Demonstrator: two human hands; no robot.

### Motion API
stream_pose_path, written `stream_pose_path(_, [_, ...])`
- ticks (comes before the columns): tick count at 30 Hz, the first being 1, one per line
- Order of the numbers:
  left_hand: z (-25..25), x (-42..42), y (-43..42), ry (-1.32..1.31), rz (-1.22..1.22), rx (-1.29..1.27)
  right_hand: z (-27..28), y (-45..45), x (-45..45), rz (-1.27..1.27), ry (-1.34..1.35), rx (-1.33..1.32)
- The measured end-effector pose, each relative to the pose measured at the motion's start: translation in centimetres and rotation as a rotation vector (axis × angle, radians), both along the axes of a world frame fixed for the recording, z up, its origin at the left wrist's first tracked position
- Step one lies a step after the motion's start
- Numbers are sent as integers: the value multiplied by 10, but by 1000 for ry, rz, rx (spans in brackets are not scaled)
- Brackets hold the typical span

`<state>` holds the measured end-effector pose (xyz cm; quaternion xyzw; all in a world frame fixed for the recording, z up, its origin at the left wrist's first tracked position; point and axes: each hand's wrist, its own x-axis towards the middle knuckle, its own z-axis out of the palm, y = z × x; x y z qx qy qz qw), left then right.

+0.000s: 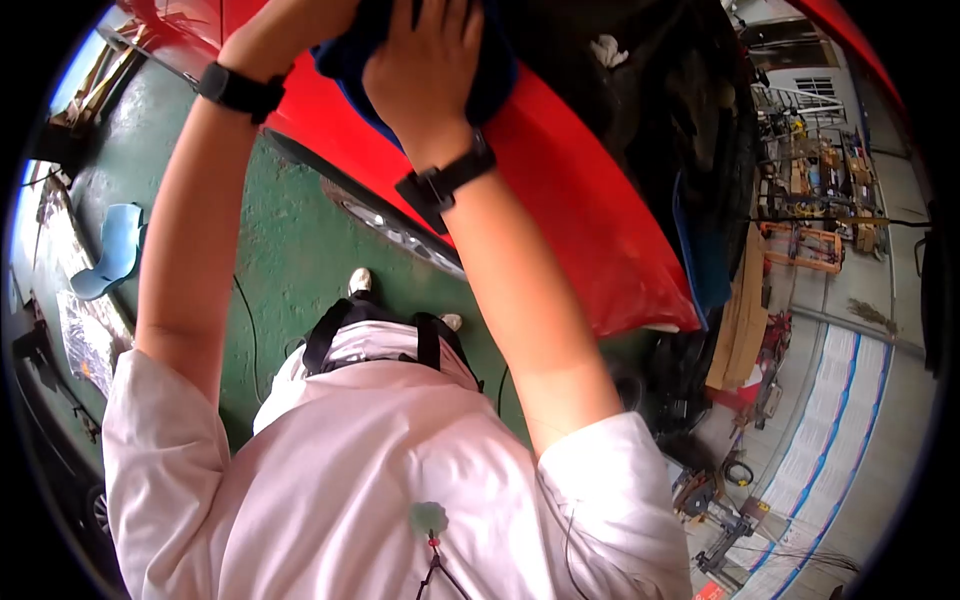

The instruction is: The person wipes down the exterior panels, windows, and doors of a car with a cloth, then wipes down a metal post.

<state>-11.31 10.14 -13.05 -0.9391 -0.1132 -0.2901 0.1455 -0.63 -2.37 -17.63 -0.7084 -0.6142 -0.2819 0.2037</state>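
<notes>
The right hand (422, 80) lay open, fingers slightly spread, on a blue cloth (348, 72) atop the red car fender (555, 190); the left hand (300, 25), partly cut off above the fender, had a grip I couldn't tell.

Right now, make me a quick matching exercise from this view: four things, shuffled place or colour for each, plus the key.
1. right hand
2. car panel
3. floor
4. pendant

A. under the shoes
B. in front of the shirt
C. on the blue cloth
D. red

Pairs: 1-C, 2-D, 3-A, 4-B
</notes>
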Motion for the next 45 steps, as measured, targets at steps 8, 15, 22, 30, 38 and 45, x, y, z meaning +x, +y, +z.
stream_pose_path(8, [-95,19,-56,-232,212,-307,-49,-57,19,125,-21,65])
stream_pose_path(15, [-156,69,-197,-617,168,-576,-83,-172,56,112,-13,-113])
stream_pose_path(22, [-140,133,-307,-262,40,-546,-97,-302,128,-88,-3,-199])
stream_pose_path(30, [-121,227,-429,176,-256,-146,-136,-462,211,-400,156,-123])
stream_pose_path(38, [-167,275,-461,5,-771,-674,-164,-499,219,-502,546,13])
stream_pose_path(45, [-158,214,-419,51,-585,-639,-169,-457,193,-278,459,41])
